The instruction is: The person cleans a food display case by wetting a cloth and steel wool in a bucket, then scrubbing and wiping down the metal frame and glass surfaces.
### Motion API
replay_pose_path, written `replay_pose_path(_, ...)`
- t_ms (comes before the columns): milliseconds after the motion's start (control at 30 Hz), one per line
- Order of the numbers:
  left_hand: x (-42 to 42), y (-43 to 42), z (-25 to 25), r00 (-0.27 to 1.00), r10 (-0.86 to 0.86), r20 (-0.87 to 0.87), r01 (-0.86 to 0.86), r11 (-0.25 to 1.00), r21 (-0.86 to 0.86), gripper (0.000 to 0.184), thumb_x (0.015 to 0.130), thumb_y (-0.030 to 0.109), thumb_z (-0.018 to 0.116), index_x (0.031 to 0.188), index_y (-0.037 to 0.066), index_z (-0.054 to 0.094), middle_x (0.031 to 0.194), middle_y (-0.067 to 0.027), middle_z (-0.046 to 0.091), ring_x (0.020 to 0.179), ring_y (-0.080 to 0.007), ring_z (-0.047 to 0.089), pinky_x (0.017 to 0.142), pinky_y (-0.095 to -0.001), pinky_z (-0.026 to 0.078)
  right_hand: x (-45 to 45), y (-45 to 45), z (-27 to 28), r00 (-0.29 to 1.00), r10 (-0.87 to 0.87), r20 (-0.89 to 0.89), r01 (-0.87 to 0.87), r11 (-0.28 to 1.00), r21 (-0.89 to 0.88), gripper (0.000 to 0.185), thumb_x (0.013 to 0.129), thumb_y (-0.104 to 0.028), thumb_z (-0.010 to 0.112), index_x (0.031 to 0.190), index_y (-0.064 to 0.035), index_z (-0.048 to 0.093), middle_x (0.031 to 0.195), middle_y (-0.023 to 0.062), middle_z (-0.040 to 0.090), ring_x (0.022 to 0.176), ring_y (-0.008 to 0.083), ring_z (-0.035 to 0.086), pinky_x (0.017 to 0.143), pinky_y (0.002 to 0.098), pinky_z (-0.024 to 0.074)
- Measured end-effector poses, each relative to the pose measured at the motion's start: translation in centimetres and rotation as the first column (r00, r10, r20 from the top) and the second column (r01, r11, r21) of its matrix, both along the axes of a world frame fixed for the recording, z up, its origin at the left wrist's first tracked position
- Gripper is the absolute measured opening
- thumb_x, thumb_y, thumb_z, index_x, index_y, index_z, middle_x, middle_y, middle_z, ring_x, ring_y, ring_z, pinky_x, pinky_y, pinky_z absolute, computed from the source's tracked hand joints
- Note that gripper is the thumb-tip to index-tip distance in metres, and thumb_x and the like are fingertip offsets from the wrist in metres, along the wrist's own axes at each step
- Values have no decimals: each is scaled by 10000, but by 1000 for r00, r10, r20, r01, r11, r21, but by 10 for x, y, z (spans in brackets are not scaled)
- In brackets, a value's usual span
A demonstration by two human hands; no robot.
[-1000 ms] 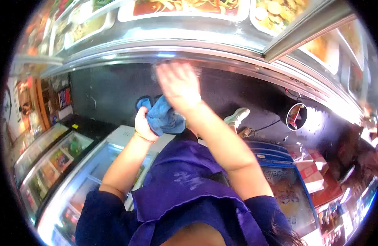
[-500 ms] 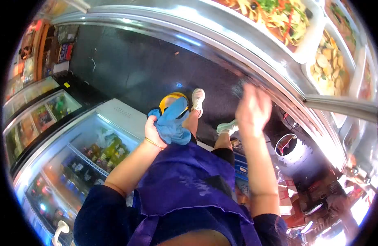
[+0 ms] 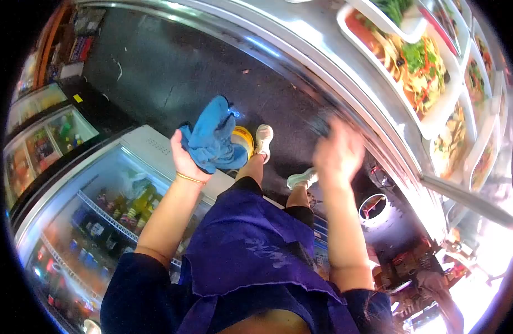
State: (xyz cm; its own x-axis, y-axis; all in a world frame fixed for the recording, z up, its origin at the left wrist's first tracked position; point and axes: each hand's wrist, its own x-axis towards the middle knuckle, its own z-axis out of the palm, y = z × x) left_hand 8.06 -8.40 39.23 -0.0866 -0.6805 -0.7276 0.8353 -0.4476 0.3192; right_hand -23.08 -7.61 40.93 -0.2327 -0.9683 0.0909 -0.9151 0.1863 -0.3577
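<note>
My left hand (image 3: 185, 158) is closed on a bunched blue cloth (image 3: 213, 138), held up over the dark floor near the white freezer. My right hand (image 3: 340, 149) is smeared by motion beside the metal edge (image 3: 301, 71) of the food display. A dark, blurred thing (image 3: 319, 123) shows at its fingertips, too unclear to name, and how its fingers are bent cannot be made out. Behind the cloth, a yellow-rimmed round container (image 3: 243, 138) is partly hidden.
Trays of food, one with a noodle dish (image 3: 421, 72), stand in the display at upper right. A glass-topped freezer (image 3: 148, 139) with bottles is at left. My shoes (image 3: 264, 140) are on the floor, and a white round container (image 3: 373, 209) stands at lower right.
My right hand has moved right along the display edge, away from the cloth. The left hand still holds the cloth, now more spread upward. The view has turned, showing more freezer.
</note>
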Motion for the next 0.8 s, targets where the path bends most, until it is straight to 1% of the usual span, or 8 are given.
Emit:
replay_pose_path(233,35,-5,-13,984,-174,32,177,978,-107,782,947,555,487,1510,37,326,1470,-201,453,1311,-342,476,1110,-491,363,9,-4,3,975,123,-187,-123,992,14,432,714,9,640,1144,-27,617,1093,192,671,1010,377,636,927,491,483)
replay_pose_path(333,43,2,-14,984,-170,-53,161,976,-145,793,944,531,506,1518,23,301,1469,-206,449,1299,-346,489,1102,-487,374,95,-91,-5,956,284,70,-265,942,-203,366,785,-38,595,1147,-71,636,1046,169,674,986,360,632,910,472,485)
replay_pose_path(367,43,4,-14,980,-173,-95,156,973,-169,790,944,526,510,1516,23,305,1467,-203,453,1296,-345,493,1100,-487,377,130,-127,10,923,148,354,-174,984,44,267,831,-81,545,1084,-70,629,961,178,662,914,342,631,840,460,494)
replay_pose_path(500,36,9,-2,995,-73,-71,65,991,-115,754,934,486,550,1497,30,343,1457,-185,472,1294,-342,494,1107,-480,375,215,-210,-9,872,418,255,-279,852,-443,219,923,-208,461,832,-34,559,838,150,646,860,375,615,814,469,467)
replay_pose_path(600,44,8,0,990,-135,38,139,983,-117,753,914,465,580,1489,33,356,1461,-181,467,1302,-342,491,1120,-485,360,194,-192,-4,882,410,232,-346,897,-274,177,910,-174,480,898,-44,599,874,145,668,878,359,630,808,461,474)
replay_pose_path(633,47,4,0,991,-129,30,132,983,-128,759,909,455,585,1491,30,348,1453,-181,473,1292,-336,499,1114,-482,368,171,-180,21,788,57,613,-251,939,235,265,842,-82,550,1100,-75,615,959,159,687,935,332,652,858,450,486)
replay_pose_path(700,54,-2,2,994,-112,12,113,983,-144,770,898,435,595,1496,25,333,1436,-180,484,1271,-324,515,1101,-476,384,117,-119,5,951,299,81,-299,954,-10,524,763,-48,651,1277,-113,576,1119,151,680,1034,351,640,998,470,438)
replay_pose_path(800,63,-13,2,997,-73,-16,69,980,-188,786,893,414,586,1506,14,300,1426,-182,487,1259,-312,524,1082,-468,406,40,-42,18,949,281,-143,-284,959,2,457,722,-25,648,1175,-29,592,1084,178,683,1069,359,628,1007,490,428)
